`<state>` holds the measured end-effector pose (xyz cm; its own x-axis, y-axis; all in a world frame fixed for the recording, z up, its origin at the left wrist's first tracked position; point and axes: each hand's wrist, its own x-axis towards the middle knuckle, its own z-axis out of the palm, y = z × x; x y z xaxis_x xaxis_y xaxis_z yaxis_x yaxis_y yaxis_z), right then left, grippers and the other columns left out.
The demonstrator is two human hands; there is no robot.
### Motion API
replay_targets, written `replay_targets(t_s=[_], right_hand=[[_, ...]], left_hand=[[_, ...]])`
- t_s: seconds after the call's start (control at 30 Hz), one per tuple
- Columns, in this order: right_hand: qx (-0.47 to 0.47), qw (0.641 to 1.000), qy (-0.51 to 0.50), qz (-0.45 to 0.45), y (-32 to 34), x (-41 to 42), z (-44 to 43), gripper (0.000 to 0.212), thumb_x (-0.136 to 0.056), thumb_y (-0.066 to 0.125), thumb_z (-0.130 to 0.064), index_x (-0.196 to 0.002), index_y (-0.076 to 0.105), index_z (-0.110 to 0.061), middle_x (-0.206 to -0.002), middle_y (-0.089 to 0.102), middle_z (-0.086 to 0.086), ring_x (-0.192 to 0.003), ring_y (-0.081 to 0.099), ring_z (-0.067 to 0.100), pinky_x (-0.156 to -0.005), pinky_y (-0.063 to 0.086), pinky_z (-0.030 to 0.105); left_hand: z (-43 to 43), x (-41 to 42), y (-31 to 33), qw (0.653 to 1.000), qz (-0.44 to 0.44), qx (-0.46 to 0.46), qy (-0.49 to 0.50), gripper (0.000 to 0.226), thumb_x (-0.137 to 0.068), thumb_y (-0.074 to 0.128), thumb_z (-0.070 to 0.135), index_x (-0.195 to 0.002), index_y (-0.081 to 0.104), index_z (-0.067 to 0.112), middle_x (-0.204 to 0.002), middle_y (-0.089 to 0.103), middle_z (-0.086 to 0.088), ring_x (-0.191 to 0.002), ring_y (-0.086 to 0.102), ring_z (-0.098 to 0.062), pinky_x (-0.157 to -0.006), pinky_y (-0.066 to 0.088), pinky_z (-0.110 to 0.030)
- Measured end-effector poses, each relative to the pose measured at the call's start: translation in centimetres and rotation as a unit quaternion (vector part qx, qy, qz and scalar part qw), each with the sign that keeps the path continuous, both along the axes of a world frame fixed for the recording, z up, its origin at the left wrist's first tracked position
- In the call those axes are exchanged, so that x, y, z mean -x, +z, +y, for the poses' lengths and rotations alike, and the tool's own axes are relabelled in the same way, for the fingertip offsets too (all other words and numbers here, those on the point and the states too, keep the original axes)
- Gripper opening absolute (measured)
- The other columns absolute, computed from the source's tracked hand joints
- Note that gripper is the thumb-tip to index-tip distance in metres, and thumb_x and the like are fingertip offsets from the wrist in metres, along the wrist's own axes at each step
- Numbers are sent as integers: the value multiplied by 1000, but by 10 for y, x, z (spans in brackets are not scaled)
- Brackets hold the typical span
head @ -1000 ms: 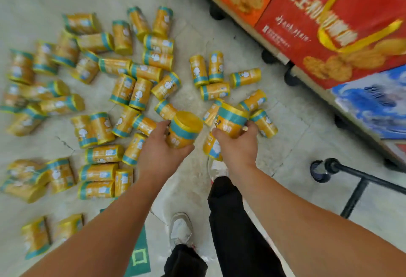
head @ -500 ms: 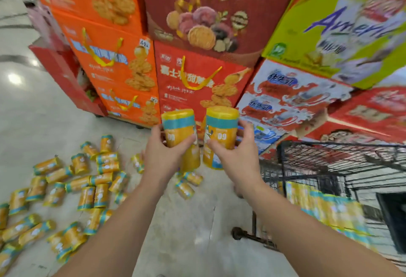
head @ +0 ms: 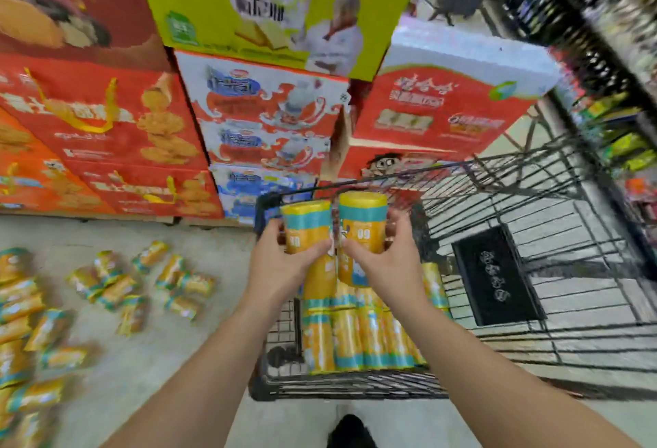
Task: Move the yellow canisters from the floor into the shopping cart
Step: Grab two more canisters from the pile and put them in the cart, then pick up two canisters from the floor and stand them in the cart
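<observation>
My left hand (head: 281, 269) grips an upright yellow canister with a teal band (head: 307, 225). A second, like canister (head: 362, 220) is in my right hand (head: 387, 262). Both are held side by side above the left end of the black wire shopping cart (head: 355, 382). Several yellow canisters (head: 359, 334) stand packed inside the cart below my hands. Many more canisters (head: 106, 284) lie scattered on the floor at the left, blurred.
Stacked red, orange and green snack cartons (head: 170, 127) form a wall behind the cart and the floor pile. A black sign panel (head: 497, 277) hangs in the cart's right part. Store shelving (head: 604, 56) runs along the right. My shoe (head: 350, 430) shows below.
I have turned from the floor pile to the cart, raising both canisters and carrying them rightward until they are over the cart's left end.
</observation>
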<state>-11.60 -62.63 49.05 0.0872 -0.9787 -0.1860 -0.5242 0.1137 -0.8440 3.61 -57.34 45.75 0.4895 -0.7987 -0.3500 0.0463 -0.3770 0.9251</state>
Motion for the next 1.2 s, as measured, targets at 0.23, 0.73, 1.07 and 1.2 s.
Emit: replay_targets(t_s=[0.23,0.73,1.07,1.2], right_hand=[[-93,988,-12,124,-83,166,-72,63,-66,86,-32,-114,45,-32,-87,55,-21,-78,57,-7,-70,45,25],[-366,837,96,397,-244,297,-98,71,-66,76,-48,-121,47,-14,-121,63,5,-114,62,26,-94,52,41],[-351,836,104,409,-237,290,-107,48,-79,68,-45,-114,52,-17,-114,63,2,-104,63,24,-86,53,38],[-237,880,111,396,-198,260,-118,45,-86,63,-50,-120,54,-22,-117,62,-2,-105,62,24,-80,50,36]], left_hand=[[-66,156,-88,985,16,-167,-40,49,-66,87,35,-99,54,19,-89,66,9,-76,62,-5,-65,49,-23],[-91,313,-227,892,-39,-387,-231,50,-62,80,55,-96,64,22,-104,70,-2,-95,66,-21,-80,50,-28],[-89,291,-223,865,-69,-398,-297,37,-82,67,49,-99,55,19,-102,60,7,-89,56,-17,-73,43,-26],[-89,256,-191,873,-105,-379,-287,63,-81,58,62,-127,51,19,-117,61,5,-105,61,-19,-84,49,-30]])
